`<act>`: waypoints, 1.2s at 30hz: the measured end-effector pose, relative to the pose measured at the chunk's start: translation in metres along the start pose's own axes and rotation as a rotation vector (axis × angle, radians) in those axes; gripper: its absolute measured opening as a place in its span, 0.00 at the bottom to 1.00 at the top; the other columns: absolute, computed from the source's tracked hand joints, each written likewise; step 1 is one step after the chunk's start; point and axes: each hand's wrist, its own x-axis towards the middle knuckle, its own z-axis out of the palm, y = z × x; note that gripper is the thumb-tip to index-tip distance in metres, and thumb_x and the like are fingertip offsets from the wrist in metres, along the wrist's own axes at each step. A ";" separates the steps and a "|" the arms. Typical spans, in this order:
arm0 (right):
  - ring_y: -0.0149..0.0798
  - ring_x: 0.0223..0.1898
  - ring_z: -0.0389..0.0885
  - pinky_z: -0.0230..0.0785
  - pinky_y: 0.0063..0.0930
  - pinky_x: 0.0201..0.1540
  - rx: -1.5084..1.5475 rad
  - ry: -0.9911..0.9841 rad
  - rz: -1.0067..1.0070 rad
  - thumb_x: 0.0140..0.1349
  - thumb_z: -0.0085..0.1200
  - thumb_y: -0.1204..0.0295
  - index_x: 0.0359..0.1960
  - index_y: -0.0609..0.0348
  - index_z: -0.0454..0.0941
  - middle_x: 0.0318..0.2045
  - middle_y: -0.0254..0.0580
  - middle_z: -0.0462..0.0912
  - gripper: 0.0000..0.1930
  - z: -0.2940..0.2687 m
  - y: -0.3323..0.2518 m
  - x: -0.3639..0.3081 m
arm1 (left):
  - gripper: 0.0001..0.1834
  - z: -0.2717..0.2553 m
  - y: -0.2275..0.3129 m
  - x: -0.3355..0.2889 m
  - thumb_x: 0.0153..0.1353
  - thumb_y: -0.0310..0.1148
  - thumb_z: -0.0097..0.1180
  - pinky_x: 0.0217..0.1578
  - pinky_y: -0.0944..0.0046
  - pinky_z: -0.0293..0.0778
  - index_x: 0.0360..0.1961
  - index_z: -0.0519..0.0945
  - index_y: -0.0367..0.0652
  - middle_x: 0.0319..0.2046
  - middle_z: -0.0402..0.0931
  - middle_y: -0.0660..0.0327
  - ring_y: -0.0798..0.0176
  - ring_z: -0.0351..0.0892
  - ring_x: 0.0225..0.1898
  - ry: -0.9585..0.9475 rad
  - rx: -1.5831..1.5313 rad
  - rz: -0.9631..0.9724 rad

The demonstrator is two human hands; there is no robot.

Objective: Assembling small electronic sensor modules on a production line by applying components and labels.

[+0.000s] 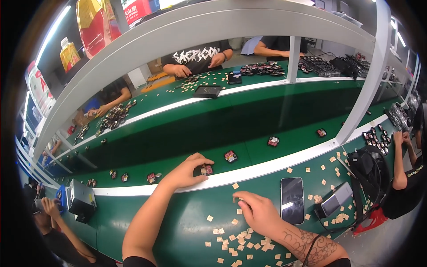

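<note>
My left hand [184, 172] reaches over the white rail to the green conveyor belt [253, 155]. Its thumb and fingers close around a small black-and-red square module [206, 169]. Over the green worktop [187, 222], my right hand [258, 213] is closed in a pinch. A small beige square [240, 200] seems to be between thumb and forefinger, partly covered by them. Loose beige squares [242, 240] lie scattered below and around this hand. Similar modules sit spaced along the belt, one module [230, 156] just right of my left hand.
Right of my right hand lie a dark-screened phone [292, 201], a grey box-shaped device [336, 199] and a black bag [369, 171]. A white rail [267, 168] and grey frame post [362, 104] border the belt. Co-workers' hands [182, 71] work across it. A grey metal box [82, 198] stands left.
</note>
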 end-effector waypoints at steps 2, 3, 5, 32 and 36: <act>0.48 0.35 0.87 0.78 0.35 0.40 0.027 -0.002 0.038 0.75 0.53 0.80 0.50 0.65 0.81 0.38 0.51 0.86 0.08 0.001 0.000 0.000 | 0.30 0.002 0.000 -0.004 0.59 0.28 0.71 0.62 0.56 0.76 0.65 0.81 0.45 0.55 0.77 0.53 0.52 0.79 0.60 0.050 0.021 0.032; 0.46 0.35 0.87 0.78 0.34 0.39 0.048 -0.029 0.090 0.75 0.53 0.79 0.50 0.65 0.81 0.39 0.51 0.86 0.08 0.002 0.003 0.000 | 0.30 0.003 0.003 -0.005 0.59 0.28 0.71 0.62 0.56 0.76 0.65 0.81 0.45 0.55 0.77 0.53 0.52 0.79 0.60 0.053 0.019 0.028; 0.44 0.34 0.86 0.78 0.32 0.38 0.066 -0.061 0.144 0.75 0.53 0.79 0.50 0.65 0.82 0.39 0.50 0.86 0.07 0.002 0.009 -0.001 | 0.29 0.007 0.012 -0.006 0.59 0.28 0.70 0.59 0.56 0.79 0.63 0.82 0.43 0.52 0.78 0.53 0.52 0.83 0.55 0.115 -0.005 -0.076; 0.42 0.39 0.86 0.81 0.36 0.36 -0.654 -0.401 -0.164 0.61 0.66 0.73 0.42 0.54 0.81 0.38 0.36 0.77 0.09 0.013 -0.023 -0.009 | 0.35 0.091 0.073 -0.108 0.62 0.31 0.71 0.57 0.49 0.71 0.70 0.73 0.43 0.51 0.76 0.54 0.46 0.74 0.53 0.169 -0.044 0.125; 0.40 0.41 0.86 0.82 0.34 0.36 -0.740 -0.405 -0.165 0.60 0.65 0.74 0.42 0.56 0.82 0.38 0.36 0.77 0.10 0.021 -0.032 -0.008 | 0.37 0.094 0.076 -0.110 0.59 0.30 0.75 0.52 0.51 0.77 0.70 0.74 0.43 0.48 0.78 0.53 0.45 0.78 0.50 0.213 -0.082 0.133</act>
